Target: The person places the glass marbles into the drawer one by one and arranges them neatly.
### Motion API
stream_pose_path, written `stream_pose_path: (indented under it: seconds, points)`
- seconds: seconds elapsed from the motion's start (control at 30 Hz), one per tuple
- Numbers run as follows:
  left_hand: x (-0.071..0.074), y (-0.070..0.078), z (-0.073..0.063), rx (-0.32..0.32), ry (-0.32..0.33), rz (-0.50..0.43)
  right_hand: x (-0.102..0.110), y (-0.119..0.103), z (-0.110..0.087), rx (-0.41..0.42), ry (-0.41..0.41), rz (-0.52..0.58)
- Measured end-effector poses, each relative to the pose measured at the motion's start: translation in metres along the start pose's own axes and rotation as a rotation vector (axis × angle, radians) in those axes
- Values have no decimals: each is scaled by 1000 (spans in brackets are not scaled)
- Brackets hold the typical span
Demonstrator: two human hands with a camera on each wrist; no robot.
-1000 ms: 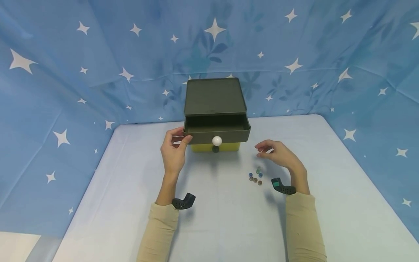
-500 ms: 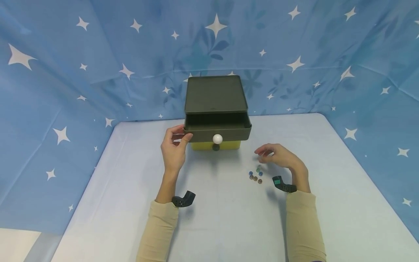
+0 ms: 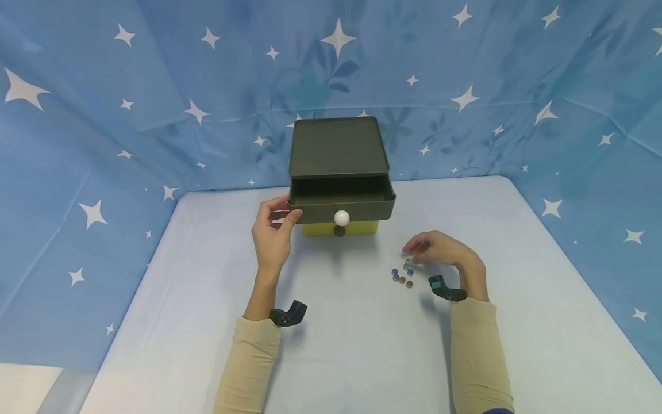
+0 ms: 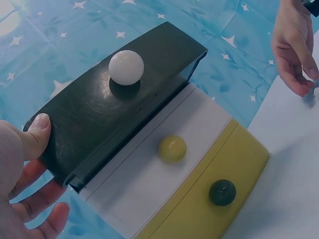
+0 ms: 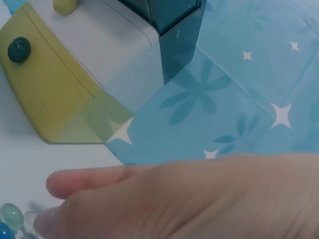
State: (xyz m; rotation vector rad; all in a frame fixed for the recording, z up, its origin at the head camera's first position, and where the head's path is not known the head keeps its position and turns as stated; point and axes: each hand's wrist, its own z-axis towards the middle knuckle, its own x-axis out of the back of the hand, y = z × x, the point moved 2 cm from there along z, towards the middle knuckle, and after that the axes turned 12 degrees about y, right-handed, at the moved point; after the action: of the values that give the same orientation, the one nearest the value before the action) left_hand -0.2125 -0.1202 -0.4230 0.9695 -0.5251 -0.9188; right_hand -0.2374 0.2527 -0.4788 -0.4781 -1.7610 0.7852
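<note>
My left hand [image 3: 272, 238] grips the left front corner of a pulled-out dark green drawer [image 4: 94, 109]. Its thumb presses the front face and the other fingers lie round the side. The drawer has a white knob [image 3: 342, 218] and its visible inside holds nothing. My right hand [image 3: 439, 248] is low over the table, fingers loosely bent, beside several small glass marbles. Thumb tip and a clear marble [image 5: 30, 223] nearly meet; whether they touch I cannot tell. A green marble [image 5: 11, 216] and a blue marble [image 5: 5, 231] lie alongside.
The small drawer cabinet [image 3: 338, 146] stands at the table's back edge. Below the open drawer are a white drawer [image 4: 149, 184] with a yellow knob and a yellow drawer [image 4: 239, 164] with a green knob, both closed. Star-patterned blue cloth [image 3: 222, 144] hangs behind the white table [image 3: 336, 345].
My right hand has lowered toward the marbles, its thumb now beside the far ones. The left hand keeps its hold on the drawer, which stays pulled out.
</note>
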Motion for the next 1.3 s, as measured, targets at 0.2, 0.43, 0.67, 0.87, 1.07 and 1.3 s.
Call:
stream_pose_path:
  seconds: [0.2, 0.43, 0.67, 0.87, 1.07, 1.3]
  points:
    - [0, 0, 0, -7, -6, -3, -3, 1, 2, -26, -44, -7]
    - [-1, 0, 0, -1, -2, -18, -2, 2, 3, -19, -54, -35]
    - [-1, 0, 0, 2, -2, -21, -4, 1, 5, -35, -48, -53]
    - [0, 0, -1, 6, -6, -25, -5, 1, 5, -29, -41, -59]
    - [0, 0, -1, 16, -3, -32, -8, 2, 5, -52, -35, -70]
    - [-2, 2, 0, 38, 4, -5, -10, 2, 8, -89, -26, -114]
